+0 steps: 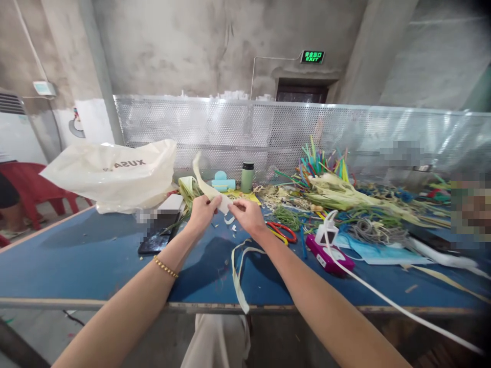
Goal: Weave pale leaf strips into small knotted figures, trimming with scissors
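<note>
A pale corn husk strip (205, 186) is pinched between my two hands above the blue table. My left hand (203, 212) grips it with closed fingers, and its free end curls up and away. Close beside, my right hand (248, 217) pinches the near end with thumb and forefinger. Below my right wrist, a narrow pale strip (238, 278) lies in a loop with its tip at the table's front edge. Red and yellow loop handles (284, 231), seemingly of scissors, rest just right of that wrist. Small pale scraps (233, 228) are scattered under the hands.
A large plastic bag (111, 176) and a dark phone (155, 240) are left. A green bottle (247, 177) stands behind. Husks (345, 191) and coloured strands pile up on the right. A white cable (383, 301) runs from a purple socket block (333, 260) across the front edge.
</note>
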`<state>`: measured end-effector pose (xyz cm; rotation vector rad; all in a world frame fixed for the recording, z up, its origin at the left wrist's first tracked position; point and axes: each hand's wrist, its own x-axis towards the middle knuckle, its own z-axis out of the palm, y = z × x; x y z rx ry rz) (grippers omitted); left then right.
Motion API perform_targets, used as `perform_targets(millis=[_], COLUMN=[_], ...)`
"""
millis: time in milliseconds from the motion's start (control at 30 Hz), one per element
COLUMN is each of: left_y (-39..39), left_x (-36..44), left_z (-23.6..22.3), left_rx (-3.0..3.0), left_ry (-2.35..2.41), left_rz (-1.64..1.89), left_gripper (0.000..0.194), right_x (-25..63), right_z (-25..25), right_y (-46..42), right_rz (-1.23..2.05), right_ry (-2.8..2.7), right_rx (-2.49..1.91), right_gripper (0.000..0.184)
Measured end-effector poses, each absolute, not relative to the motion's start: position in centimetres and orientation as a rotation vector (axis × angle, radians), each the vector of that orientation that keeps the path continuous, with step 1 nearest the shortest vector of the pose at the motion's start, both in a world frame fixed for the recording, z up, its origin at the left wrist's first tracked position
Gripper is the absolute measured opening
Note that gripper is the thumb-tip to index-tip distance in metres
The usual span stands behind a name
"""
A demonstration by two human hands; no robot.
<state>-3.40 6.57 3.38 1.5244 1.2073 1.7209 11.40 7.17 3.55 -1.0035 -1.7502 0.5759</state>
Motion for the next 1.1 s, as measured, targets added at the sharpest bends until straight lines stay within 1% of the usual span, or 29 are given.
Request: perform_targets(millis=[100, 167, 333, 433, 533, 633, 767, 1000, 1100], left_y=[6.1, 5.8, 5.3, 5.3, 5.4, 5.5, 5.6, 5.2, 5.3], left_x=[-3.7, -3.7, -3.2, -3.1, -3.2, -3.3, -3.5, -3.5, -3.5], left_z=[3.9, 4.2, 4.3, 4.2, 4.2, 4.2, 4.2, 4.4, 4.2], left_rx=[1.692, 1.75, 1.669, 1.571, 1.393, 1.256, 1.279, 1.367, 1.445], left_ry=[1.15, 1.103, 0.991, 0.913, 0.77, 0.67, 0.705, 0.789, 0.841], left_rz=[1.576, 1.54, 1.509, 1.508, 1.498, 1.469, 1.432, 1.407, 1.416], left_gripper=[0.03, 0.026, 0.024, 0.025, 0.027, 0.034, 0.038, 0.029, 0.026], right_x=[12.1, 12.3, 12.2, 12.0, 11.9, 11.9, 11.9, 12.2, 12.2], right_z=[3.8, 4.0, 4.1, 4.0, 3.9, 4.0, 4.0, 4.0, 4.2], right_y=[7.2, 7.1, 6.6, 6.6, 6.5, 6.3, 6.0, 6.0, 5.9], right_rz=[0.476, 0.499, 0.851, 1.038, 1.156, 1.237, 1.254, 1.248, 1.208], right_ry=[-1.825, -1.836, -1.565, -1.421, -1.371, -1.378, -1.389, -1.373, -1.414], right_rx=[-0.939, -0.919, -0.847, -0.776, -0.689, -0.635, -0.65, -0.698, -0.776], right_gripper=[0.024, 0.029, 0.036, 0.036, 0.035, 0.035, 0.035, 0.033, 0.029])
